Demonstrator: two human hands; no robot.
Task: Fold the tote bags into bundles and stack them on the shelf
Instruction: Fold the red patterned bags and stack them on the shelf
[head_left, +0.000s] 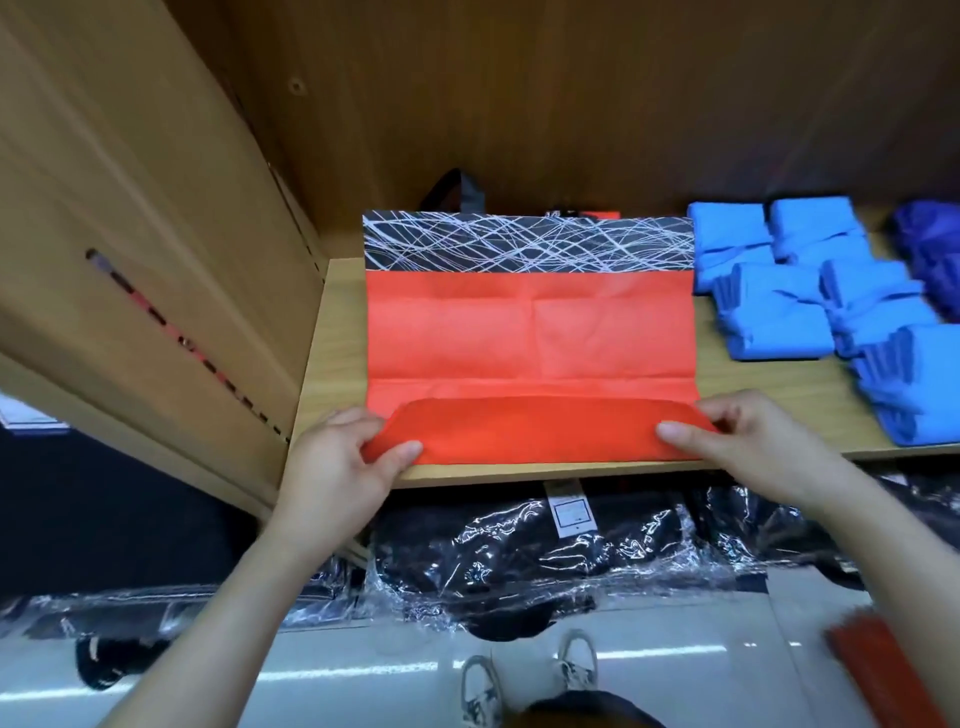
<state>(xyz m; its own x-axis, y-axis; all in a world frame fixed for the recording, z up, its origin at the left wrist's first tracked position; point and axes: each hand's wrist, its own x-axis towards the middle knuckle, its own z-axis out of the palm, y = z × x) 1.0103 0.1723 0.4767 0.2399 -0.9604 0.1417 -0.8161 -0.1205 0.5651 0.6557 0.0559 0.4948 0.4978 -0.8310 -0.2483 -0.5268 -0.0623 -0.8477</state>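
Note:
A red tote bag (530, 332) with a black, white-lined top band lies flat on the wooden shelf (337, 332), its black handles at the back. Its near edge is rolled up into a narrow fold (535, 428). My left hand (343, 457) pinches the fold's left end, thumb on top. My right hand (748, 436) pinches the right end the same way. Several folded blue bag bundles (779, 312) lie in rows on the shelf to the right of the red bag.
A dark blue bundle (930, 244) lies at the far right of the shelf. A wooden side panel (156, 234) stands on the left. Below the shelf are black goods in clear plastic wrap (519, 561). Something red (883, 670) lies on the floor at lower right.

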